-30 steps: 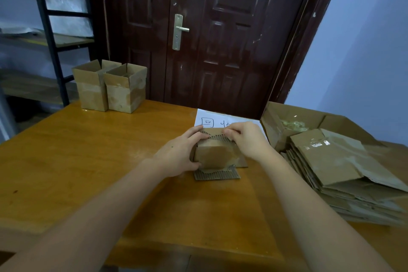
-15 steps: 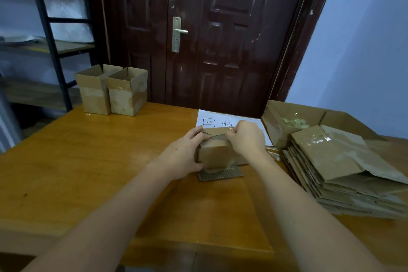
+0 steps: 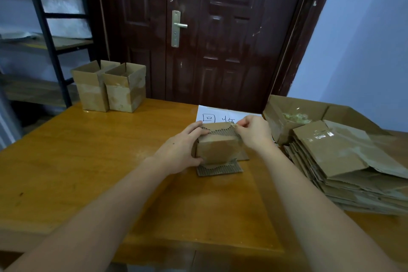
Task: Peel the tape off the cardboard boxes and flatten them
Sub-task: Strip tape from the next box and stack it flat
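A small box (image 3: 217, 149) lies on the wooden table (image 3: 88, 161), near the middle, in front of a white sheet (image 3: 212, 115) with handwritten signs. The outer paper of the box is torn on top and on a flap at the near side, so the ribbed inner layer shows. The left hand (image 3: 180, 153) grips the box from its left side: the fingers curl over the top edge and the thumb presses the near face. The right hand (image 3: 254, 131) is at the top right corner of the box; its thumb and fingers pinch something thin and shiny there, most likely a strip of tape (image 3: 234, 125), but it is too small to be sure.

To the right lies a stack (image 3: 344, 168) of flattened boxes, some with shiny tape on them. Behind the stack stands a big open carton (image 3: 293, 108) with a crumpled clump of clear tape inside. At the far left corner of the table two open boxes (image 3: 110, 86) stand upright, touching each other. Behind the table there is a dark door (image 3: 209, 28), and a metal shelf (image 3: 44, 28) at the left.
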{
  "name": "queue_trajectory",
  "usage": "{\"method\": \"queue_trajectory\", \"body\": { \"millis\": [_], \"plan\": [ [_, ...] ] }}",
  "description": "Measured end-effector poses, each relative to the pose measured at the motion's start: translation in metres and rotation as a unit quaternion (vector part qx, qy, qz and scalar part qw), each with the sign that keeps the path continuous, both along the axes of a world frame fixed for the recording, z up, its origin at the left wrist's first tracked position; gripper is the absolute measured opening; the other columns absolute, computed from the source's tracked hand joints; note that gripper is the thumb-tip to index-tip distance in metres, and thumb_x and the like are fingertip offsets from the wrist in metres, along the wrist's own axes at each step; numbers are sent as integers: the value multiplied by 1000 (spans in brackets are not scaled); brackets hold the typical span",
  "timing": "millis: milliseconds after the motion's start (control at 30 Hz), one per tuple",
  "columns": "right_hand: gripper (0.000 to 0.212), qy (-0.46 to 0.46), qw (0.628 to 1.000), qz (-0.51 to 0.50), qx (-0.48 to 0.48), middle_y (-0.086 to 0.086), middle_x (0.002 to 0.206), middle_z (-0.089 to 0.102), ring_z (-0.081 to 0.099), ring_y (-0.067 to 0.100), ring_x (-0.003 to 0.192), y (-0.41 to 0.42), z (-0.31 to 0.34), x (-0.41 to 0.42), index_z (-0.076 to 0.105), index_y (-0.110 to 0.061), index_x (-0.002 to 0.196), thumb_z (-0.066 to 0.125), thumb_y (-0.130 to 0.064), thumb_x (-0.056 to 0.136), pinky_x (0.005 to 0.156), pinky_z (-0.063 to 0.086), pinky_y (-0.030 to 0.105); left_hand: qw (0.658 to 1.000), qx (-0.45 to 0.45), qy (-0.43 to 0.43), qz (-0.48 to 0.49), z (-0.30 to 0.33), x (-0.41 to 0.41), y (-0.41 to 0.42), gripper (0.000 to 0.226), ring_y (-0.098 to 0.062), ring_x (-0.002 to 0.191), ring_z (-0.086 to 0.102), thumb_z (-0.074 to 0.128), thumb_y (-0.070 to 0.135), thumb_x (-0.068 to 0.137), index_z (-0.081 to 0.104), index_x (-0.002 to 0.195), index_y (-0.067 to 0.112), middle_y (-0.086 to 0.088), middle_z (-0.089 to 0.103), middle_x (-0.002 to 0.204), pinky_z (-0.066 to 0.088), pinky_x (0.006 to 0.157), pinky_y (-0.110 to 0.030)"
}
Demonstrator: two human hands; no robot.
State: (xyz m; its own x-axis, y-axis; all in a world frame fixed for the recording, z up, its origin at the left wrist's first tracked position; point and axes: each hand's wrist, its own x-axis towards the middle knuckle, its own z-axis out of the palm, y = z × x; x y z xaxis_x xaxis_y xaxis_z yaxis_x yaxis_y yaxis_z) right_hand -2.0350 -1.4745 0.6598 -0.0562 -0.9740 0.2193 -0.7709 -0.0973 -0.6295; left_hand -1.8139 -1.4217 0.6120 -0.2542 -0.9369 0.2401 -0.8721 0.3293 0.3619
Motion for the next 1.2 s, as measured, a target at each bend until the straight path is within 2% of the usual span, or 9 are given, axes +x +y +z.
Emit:
{"method": "queue_trajectory", "body": {
  "millis": [167,267,333,400,533,700,933,1033,1200],
  "plan": [
    [35,-59,995,70,27,2,122,70,65,17,110,9,3,-15,70,-14,126,68,-33,96,101,52,39,1000,-12,6,3,-1,1,-2,85,-15,122,58,85,42,81,36,150,40,22,9,167,56,92,-34],
    [28,113,993,29,6,4,88,74,67,23,86,18,0,-8,77,-14,96,59,-35,94,79,57,36,1000,-11,-1,8,0,-1,-2,85,-14,122,58,85,42,81,36,150,39,20,9,167,56,91,-32],
    [29,217,976,8,-18,4,66,60,59,26,71,23,2,4,64,-13,70,54,-31,91,62,50,33,1000,-9,-7,12,2,-2,-1,85,-15,122,58,85,41,81,36,150,38,19,10,168,55,90,-31],
    [30,265,964,-9,-18,2,66,49,55,28,72,25,8,15,45,-16,63,55,-29,89,61,41,31,1000,-8,-13,17,3,-3,1,85,-16,122,58,85,40,81,36,151,38,18,9,169,55,90,-32],
    [35,287,957,-29,-10,0,70,46,56,27,78,21,21,24,38,-19,66,65,-25,87,66,43,30,999,-11,-22,25,5,-5,3,86,-18,123,59,85,42,81,35,151,38,16,10,169,56,93,-36],
    [29,262,965,-29,4,1,68,46,56,28,77,14,22,29,43,-15,66,66,-11,83,63,43,31,998,-22,-35,36,4,-6,8,87,-18,124,58,83,46,82,33,153,38,14,10,169,56,94,-33],
    [24,201,979,-12,40,5,65,55,56,27,69,9,24,20,53,-8,64,68,-17,79,55,43,31,998,-40,-41,32,6,-6,16,86,-19,125,57,82,50,82,33,153,39,12,12,169,55,96,-36],
    [16,132,989,-7,65,10,69,68,69,29,72,6,21,14,69,-1,74,66,-17,76,67,60,37,998,-38,-36,32,5,-6,15,86,-19,126,57,82,50,82,33,153,40,13,11,170,54,96,-37],
    [17,111,991,-1,78,5,59,71,72,21,70,3,19,11,73,-5,78,62,-17,83,76,60,36,999,-24,-28,30,4,-4,9,86,-18,127,57,83,47,83,33,152,41,16,8,169,55,96,-37]
  ]
}}
